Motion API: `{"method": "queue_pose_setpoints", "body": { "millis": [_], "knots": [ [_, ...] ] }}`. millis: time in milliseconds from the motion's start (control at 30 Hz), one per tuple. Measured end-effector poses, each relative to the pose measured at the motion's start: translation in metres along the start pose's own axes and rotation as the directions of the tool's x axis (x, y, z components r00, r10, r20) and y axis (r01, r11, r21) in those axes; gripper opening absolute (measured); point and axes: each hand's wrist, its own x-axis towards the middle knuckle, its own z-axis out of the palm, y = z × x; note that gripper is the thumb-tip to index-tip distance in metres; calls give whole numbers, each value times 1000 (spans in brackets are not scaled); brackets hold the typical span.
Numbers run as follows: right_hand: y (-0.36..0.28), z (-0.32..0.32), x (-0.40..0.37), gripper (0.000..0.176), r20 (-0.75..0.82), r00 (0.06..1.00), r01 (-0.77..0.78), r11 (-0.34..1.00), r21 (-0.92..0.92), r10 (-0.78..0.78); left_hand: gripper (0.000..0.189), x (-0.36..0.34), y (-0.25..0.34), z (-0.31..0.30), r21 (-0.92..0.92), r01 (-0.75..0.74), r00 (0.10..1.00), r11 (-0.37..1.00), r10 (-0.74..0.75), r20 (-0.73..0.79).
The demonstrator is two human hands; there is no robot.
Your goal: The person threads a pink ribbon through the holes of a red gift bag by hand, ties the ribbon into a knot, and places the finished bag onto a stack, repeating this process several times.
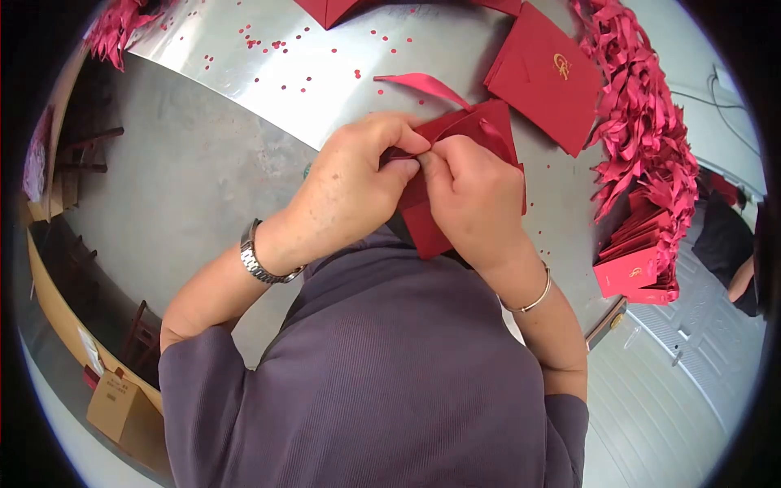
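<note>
Our left hand (350,191) and right hand (476,199) meet above the brushed-metal table (244,81). Both are closed in a tight pinch on a red card envelope (427,232), thumbs and fingertips pressed together at its folded edge. The envelope, matte and stiff, is held tilted just in front of our chest, near the table's rim. A glossy pink satin ribbon (423,84) arcs flat from its upper corner.

Beyond it lies a stack of red envelopes (549,77), the top one stamped with a small gold emblem. To the right, a crumpled ribbon heap (643,122) runs along the table edge down to a pile of ribboned envelopes (639,260). Tiny round red paper dots (268,45) speckle the shiny metal. A steel-link watch (259,256) circles our left wrist and a thin metal bangle (533,298) our right.
</note>
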Motion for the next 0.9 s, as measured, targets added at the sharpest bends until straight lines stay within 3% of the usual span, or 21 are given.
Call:
{"method": "queue_pose_setpoints", "body": {
  "millis": [33, 133, 200, 267, 333, 367, 400, 467, 600, 733, 767, 833, 867, 900],
  "knots": [
    [0, -3, 0, 13, -3, 1000, 2, 1000, -1, -2, 18, 0, 1, 0, -27, -83, 996, 996, 82, -29],
    [0, -9, 1, 14, -103, 995, 21, 998, 52, -15, 19, 3, 5, -2, 29, -111, 993, 993, 112, -26],
    [1, -12, -1, 17, 29, 999, -30, 990, 136, 26, 17, 5, 6, -1, 51, -128, 992, 990, 127, 11],
    [8, -10, -6, 21, 35, 999, 15, 990, 140, -20, 15, 8, 10, -4, 72, -145, 989, 987, 141, 53],
    [7, -9, -10, 24, 2, 1000, -26, 980, 200, 26, 11, 18, 17, -16, -121, 129, 973, 984, -102, 209],
    [8, -9, -11, 24, 2, 1000, -28, 979, 202, 28, 11, 22, 13, -14, -1, -31, 984, 1000, 31, 176],
    [8, -8, -13, 25, -16, 999, -28, 976, 216, 32, 11, 29, 11, -15, 0, -29, 984, 1000, 29, 177],
    [9, -7, -15, 26, -34, 999, -25, 972, 233, 34, 11, 43, 12, -17, 174, -217, 894, 961, 124, 430],
    [11, -8, -17, 26, -58, 997, -32, 962, 270, 50, 12, 61, 29, -21, 205, -194, 807, 959, 37, 590],
    [17, -5, -20, 30, -86, 995, -14, 954, 299, 42, 11, 70, 32, -17, 271, -251, 759, 929, 15, 651],
    [15, -9, -21, 30, -91, 995, -20, 956, 294, 49, 11, 70, 27, -15, 279, -345, 774, 896, 103, 625],
    [6, -20, -24, 43, -50, 990, -115, 970, 215, 128, 11, 71, 20, -14, 290, -461, 772, 839, 218, 597],
    [8, -25, -27, 55, -93, 994, -47, 991, 122, 59, 11, 71, 20, -13, 285, -464, 767, 839, 219, 603],
    [9, -34, -30, 53, -60, 998, 31, 1000, -5, -31, 11, 69, 21, -12, 364, -480, 793, 798, 217, 569]
  ]
}}
